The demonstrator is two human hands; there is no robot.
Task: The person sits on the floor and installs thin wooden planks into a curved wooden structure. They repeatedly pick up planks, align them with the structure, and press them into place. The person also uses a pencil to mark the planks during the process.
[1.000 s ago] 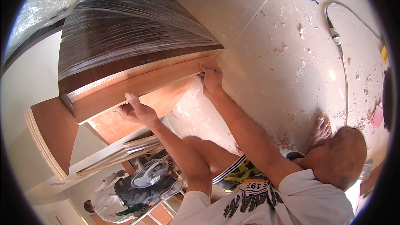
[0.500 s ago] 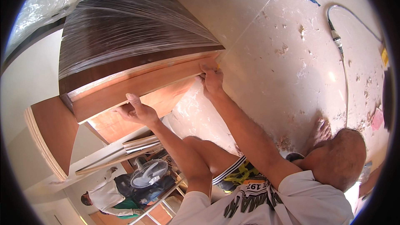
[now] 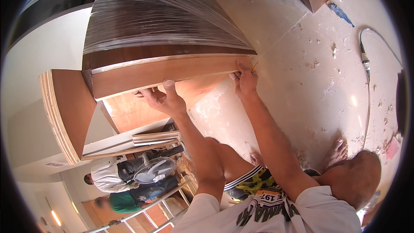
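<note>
Littered pale floor (image 3: 297,103), long reddish-brown wooden board (image 3: 172,70), straight, pale-edged

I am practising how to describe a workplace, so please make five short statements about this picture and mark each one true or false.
1. The right hand holds the board near its right end. True.
2. The left hand lies flat on the floor. False: it is at the board's lower edge.
3. Clear plastic film covers the dark cabinet. True.
4. The cable lies on the cabinet. False: it lies on the floor.
5. A yellow pencil shows at the right hand. True.
</note>
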